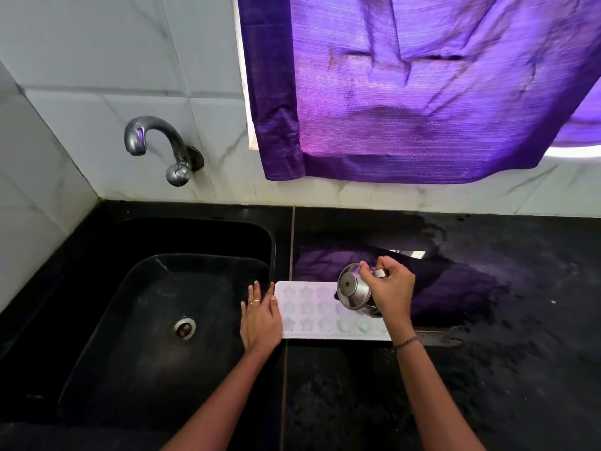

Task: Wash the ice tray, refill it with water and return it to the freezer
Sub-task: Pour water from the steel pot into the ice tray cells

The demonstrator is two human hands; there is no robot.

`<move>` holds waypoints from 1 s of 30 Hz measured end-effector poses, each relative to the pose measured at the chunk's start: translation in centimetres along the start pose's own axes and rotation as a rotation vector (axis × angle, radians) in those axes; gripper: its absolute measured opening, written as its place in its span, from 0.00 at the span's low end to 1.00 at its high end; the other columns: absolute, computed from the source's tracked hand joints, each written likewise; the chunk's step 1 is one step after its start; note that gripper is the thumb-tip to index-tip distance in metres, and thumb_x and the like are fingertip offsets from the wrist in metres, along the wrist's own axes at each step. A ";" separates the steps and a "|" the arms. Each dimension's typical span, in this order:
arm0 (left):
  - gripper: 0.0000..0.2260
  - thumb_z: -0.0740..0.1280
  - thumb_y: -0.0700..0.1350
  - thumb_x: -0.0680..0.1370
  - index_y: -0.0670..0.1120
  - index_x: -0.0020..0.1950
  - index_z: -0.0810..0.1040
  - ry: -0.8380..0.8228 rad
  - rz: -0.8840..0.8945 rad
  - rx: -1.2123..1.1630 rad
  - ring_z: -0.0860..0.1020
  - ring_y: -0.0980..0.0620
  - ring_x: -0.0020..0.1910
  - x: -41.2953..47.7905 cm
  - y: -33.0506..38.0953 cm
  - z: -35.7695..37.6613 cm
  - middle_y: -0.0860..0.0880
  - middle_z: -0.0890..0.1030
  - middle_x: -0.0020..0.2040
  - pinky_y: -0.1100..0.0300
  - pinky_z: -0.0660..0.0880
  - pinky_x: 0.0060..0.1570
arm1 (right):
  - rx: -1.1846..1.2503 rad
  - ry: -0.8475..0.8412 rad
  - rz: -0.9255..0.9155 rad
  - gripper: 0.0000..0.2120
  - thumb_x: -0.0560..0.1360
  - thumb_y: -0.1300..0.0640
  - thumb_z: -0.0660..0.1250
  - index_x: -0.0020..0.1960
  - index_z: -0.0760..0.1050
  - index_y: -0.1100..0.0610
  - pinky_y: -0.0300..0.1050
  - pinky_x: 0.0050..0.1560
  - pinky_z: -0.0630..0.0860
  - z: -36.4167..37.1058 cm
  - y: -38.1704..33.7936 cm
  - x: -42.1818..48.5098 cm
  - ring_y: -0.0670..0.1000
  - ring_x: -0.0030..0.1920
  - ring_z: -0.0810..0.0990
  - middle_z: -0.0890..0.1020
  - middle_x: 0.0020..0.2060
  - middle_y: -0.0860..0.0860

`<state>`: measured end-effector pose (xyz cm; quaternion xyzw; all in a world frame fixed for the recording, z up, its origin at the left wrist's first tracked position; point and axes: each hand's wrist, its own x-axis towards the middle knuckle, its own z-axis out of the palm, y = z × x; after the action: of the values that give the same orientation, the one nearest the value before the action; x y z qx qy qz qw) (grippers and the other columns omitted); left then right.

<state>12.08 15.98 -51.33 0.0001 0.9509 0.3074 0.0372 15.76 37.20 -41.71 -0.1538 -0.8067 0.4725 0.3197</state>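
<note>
A white ice tray with star and heart shaped wells lies flat on the black counter, just right of the sink. My left hand rests flat on the tray's left end, fingers spread. My right hand grips the handle of a small steel jug, which is tipped to the left over the tray's right half. The jug and my right wrist hide the tray's right end. I cannot tell whether water is flowing.
A black sink with a steel drain lies to the left. A curved steel tap is mounted on the tiled wall above it. A purple curtain hangs behind. The black counter looks wet.
</note>
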 end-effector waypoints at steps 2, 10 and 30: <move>0.20 0.47 0.48 0.83 0.51 0.76 0.60 0.001 0.001 0.004 0.46 0.54 0.77 0.0 0.0 0.0 0.48 0.52 0.78 0.55 0.42 0.75 | -0.003 -0.004 -0.002 0.25 0.68 0.66 0.73 0.26 0.58 0.53 0.32 0.27 0.59 0.0 0.0 0.0 0.45 0.25 0.63 0.61 0.22 0.46; 0.20 0.48 0.47 0.83 0.51 0.76 0.60 0.001 -0.001 0.004 0.46 0.53 0.78 0.0 0.1 0.0 0.48 0.52 0.78 0.55 0.42 0.75 | -0.001 0.006 0.030 0.23 0.68 0.65 0.73 0.26 0.60 0.56 0.32 0.27 0.60 0.1 0.2 0.1 0.45 0.26 0.63 0.62 0.22 0.48; 0.21 0.46 0.48 0.83 0.50 0.76 0.58 -0.012 -0.012 0.235 0.45 0.52 0.78 0.1 0.9 -0.5 0.46 0.50 0.79 0.54 0.43 0.75 | 0.085 -0.017 0.193 0.25 0.69 0.62 0.73 0.26 0.57 0.54 0.38 0.28 0.58 0.6 -1.1 1.0 0.45 0.27 0.58 0.61 0.22 0.48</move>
<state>11.90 16.37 -50.42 0.0005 0.9801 0.1934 0.0445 14.72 36.81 -40.62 -0.2133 -0.7700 0.5362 0.2721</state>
